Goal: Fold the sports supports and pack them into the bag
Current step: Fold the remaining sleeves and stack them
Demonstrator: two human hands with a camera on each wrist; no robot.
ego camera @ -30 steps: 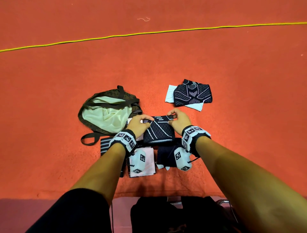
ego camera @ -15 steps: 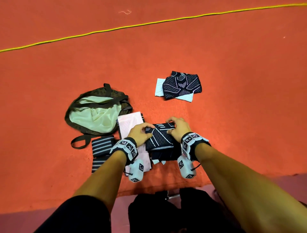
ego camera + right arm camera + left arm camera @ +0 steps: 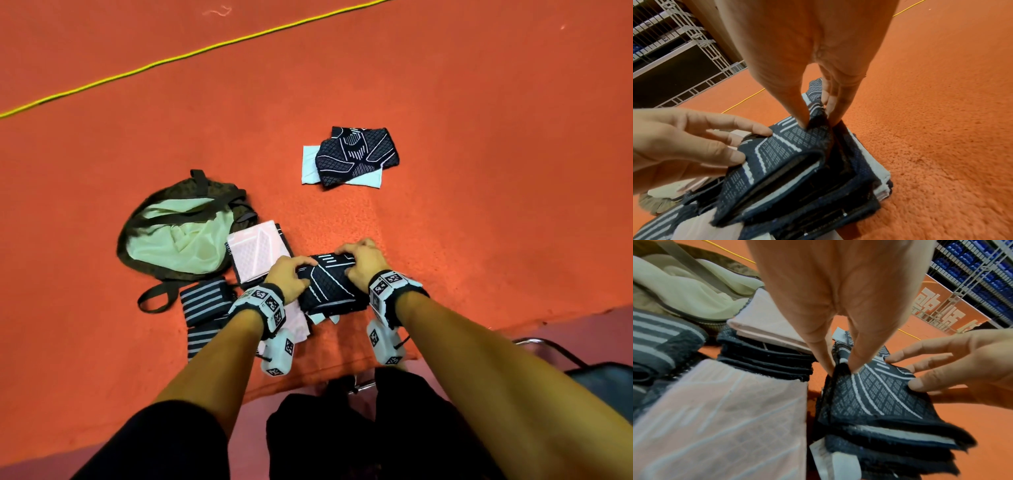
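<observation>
Pinching the black support (image 3: pixel 327 286), left hand (image 3: pixel 289 275) and right hand (image 3: pixel 364 262) each grip an end. Bag (image 3: pixel 178 236) lies open alongside.

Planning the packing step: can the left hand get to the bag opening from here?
Probably yes: the bag lies open just beyond the left hand, with only the flat pink support between. But that hand now pinches the black support.

Bag (image 3: pixel 178 236) lies far left on floor (image 3: pixel 479 205), mouth up. Just right of it, touching: folded support (image 3: pixel 257 257). Striped wraps (image 3: pixel 203 301) in front of bag. Patterned support (image 3: pixel 325 284) on a stack, right of those. Two more supports (image 3: pixel 352 156) well behind, stacked
</observation>
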